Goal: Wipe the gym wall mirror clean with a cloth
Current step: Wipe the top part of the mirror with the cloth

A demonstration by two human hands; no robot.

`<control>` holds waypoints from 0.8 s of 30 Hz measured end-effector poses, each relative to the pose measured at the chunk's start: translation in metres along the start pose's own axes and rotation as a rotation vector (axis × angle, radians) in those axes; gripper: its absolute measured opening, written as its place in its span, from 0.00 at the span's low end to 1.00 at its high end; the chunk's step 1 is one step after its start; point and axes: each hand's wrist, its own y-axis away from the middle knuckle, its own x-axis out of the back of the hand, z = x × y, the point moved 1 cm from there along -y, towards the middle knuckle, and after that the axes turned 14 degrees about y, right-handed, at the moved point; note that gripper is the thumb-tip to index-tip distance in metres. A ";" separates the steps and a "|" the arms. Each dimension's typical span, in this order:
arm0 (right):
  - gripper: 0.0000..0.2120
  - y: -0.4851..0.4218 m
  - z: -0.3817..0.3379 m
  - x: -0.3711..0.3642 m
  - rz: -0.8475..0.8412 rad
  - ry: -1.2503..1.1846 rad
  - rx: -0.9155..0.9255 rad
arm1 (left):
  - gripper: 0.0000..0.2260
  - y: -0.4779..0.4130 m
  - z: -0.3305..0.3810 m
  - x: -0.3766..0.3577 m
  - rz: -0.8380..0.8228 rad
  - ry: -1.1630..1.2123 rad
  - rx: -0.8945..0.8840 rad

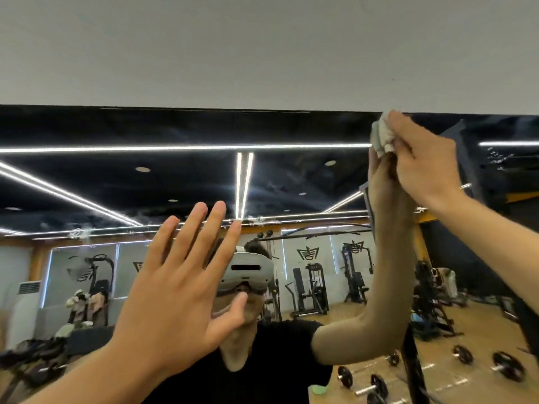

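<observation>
Mirror (pixel 116 185) spans my view below the white wall (pixel 262 53). At two o'clock my right hand (pixel 420 158) grips the balled cloth (pixel 380 138) against its top edge. At seven o'clock my left hand (pixel 180 287) is spread flat, fingers straight.

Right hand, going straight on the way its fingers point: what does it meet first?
The top edge of the mirror, then the white wall above it. The right hand holds the cloth right at that edge; depth is unclear.
</observation>
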 end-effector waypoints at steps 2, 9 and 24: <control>0.20 0.004 -0.042 -0.011 -0.040 -0.025 0.134 | 0.40 0.000 0.001 0.000 -0.001 0.010 0.004; 0.21 0.014 -0.230 -0.062 -0.175 -0.103 0.805 | 0.38 0.001 -0.005 0.001 0.000 0.034 0.009; 0.26 0.032 0.068 0.021 -0.021 0.083 0.341 | 0.37 0.002 -0.002 0.000 0.027 -0.033 -0.042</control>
